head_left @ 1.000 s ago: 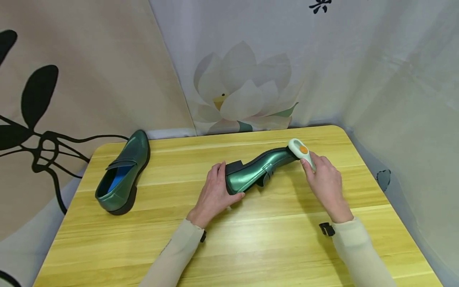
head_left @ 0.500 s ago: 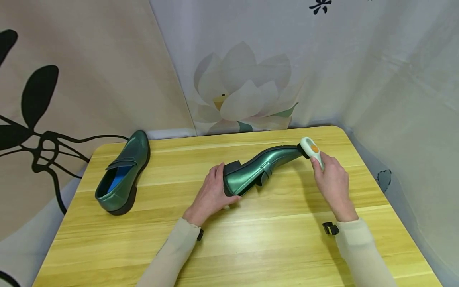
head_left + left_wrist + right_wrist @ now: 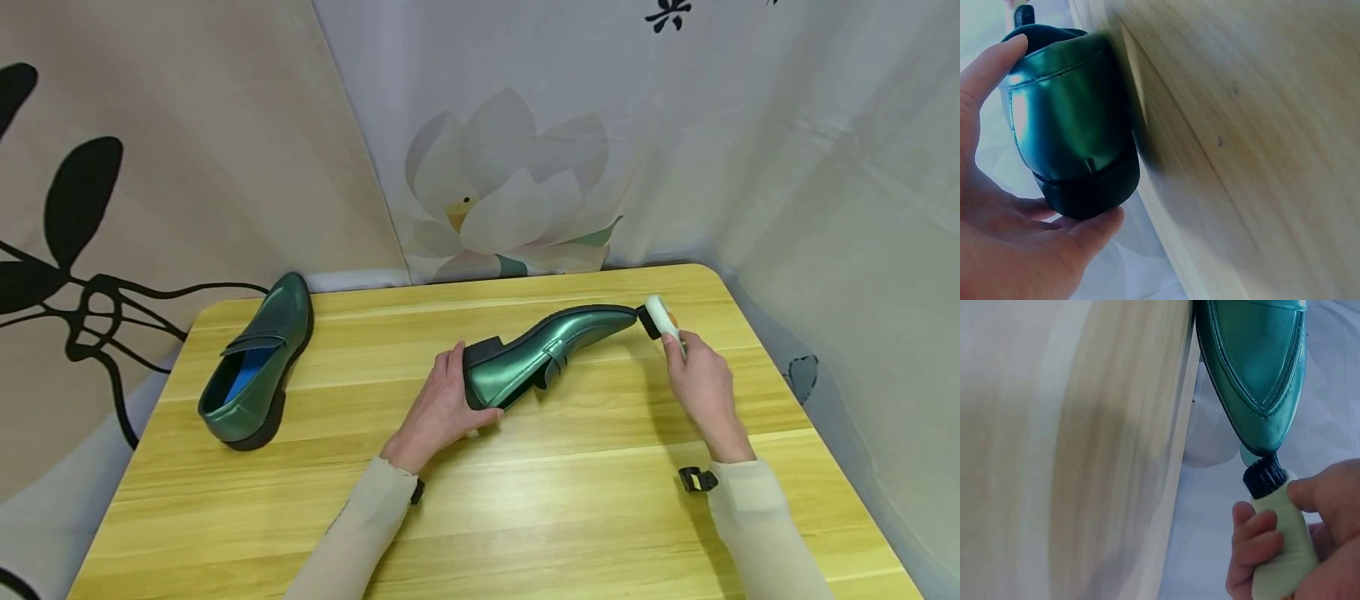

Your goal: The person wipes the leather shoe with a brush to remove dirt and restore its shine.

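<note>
My left hand (image 3: 442, 404) grips the heel end of a green loafer (image 3: 525, 358), which is held tipped on its side with its toe to the right. In the left wrist view the thumb lies at the shoe's opening and fingers reach under the black heel (image 3: 1094, 190). A small pale brush (image 3: 662, 318) with black bristles (image 3: 1265, 477) is in my right hand (image 3: 703, 387), pinched between thumb and fingers. Its bristles meet the tip of the loafer's toe in the right wrist view.
A second green loafer (image 3: 258, 362) with a blue insole stands upright at the left of the wooden table (image 3: 562, 517). Printed cloth curtains (image 3: 510, 150) hang behind the table and along its sides.
The brush has moved right to the toe's tip and turned so its bristles face left. The loafer has shifted slightly left with its toe end levelled out.
</note>
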Tool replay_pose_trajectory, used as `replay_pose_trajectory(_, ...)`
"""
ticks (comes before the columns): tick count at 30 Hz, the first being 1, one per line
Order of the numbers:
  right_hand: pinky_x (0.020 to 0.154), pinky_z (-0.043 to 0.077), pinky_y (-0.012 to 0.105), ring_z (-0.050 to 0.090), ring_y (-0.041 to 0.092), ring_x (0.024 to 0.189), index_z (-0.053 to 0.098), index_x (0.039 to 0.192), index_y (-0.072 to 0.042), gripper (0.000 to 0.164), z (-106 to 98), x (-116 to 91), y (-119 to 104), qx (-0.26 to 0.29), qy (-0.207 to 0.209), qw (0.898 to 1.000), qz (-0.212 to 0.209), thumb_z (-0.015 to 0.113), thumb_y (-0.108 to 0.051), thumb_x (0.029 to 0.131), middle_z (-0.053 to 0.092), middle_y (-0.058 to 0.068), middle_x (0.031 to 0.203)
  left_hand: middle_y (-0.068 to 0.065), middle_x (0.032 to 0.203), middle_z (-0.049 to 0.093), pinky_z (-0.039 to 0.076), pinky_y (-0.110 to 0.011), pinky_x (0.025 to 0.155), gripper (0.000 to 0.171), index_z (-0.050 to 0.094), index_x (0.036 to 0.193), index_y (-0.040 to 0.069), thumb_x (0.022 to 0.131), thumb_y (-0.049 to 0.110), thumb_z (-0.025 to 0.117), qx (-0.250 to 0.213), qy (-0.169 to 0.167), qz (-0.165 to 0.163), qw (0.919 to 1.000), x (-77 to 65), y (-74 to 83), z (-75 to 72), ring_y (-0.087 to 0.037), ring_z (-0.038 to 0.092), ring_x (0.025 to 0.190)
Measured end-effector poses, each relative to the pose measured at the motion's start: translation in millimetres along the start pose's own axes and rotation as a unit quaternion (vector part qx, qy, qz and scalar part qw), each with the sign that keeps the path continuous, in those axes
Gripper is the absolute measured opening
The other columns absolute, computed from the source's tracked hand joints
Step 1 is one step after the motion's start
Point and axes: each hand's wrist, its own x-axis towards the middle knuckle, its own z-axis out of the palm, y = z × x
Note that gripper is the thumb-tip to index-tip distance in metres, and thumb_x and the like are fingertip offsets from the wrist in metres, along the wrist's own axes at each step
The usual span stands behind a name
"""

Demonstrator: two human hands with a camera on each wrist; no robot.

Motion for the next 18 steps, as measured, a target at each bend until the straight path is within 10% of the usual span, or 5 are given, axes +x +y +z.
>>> replay_pose_trajectory(5, 0.051, 0.042, 0.038, 0.054, 0.027, 0.062, 0.048, 0.140, 0.016, 0.066, 2.8, -1.2, -2.1, 0.026, -0.020, 0.999, 0.013, 0.031, -0.042, 0.113, 0.062, 0.022, 0.090, -0.026, 0.145, 0.044, 0.048, -0.046, 0.106, 0.120, 0.025, 0.160, -0.001, 0.073, 0.044, 0.094, 0.004, 0.008, 0.003, 1.0000, 0.9, 2.3, 0.7, -0.036, 0.053, 0.123)
replay_pose_trajectory(18, 0.064, 0.052, 0.066, 0.067, 0.050, 0.088, 0.056, 0.134, 0.012, 0.048, 20.2, -14.2, -38.9, -0.020, 0.070, 0.992, -0.107, 0.056, -0.028, 0.109, 0.065, 0.033, 0.113, -0.023, 0.140, 0.045, 0.049, -0.047, 0.102, 0.118, 0.031, 0.157, 0.000, 0.069, 0.045, 0.095, 0.020, 0.038, 0.029, 0.9986, 2.1, 11.2, 1.7, -0.037, 0.051, 0.120)
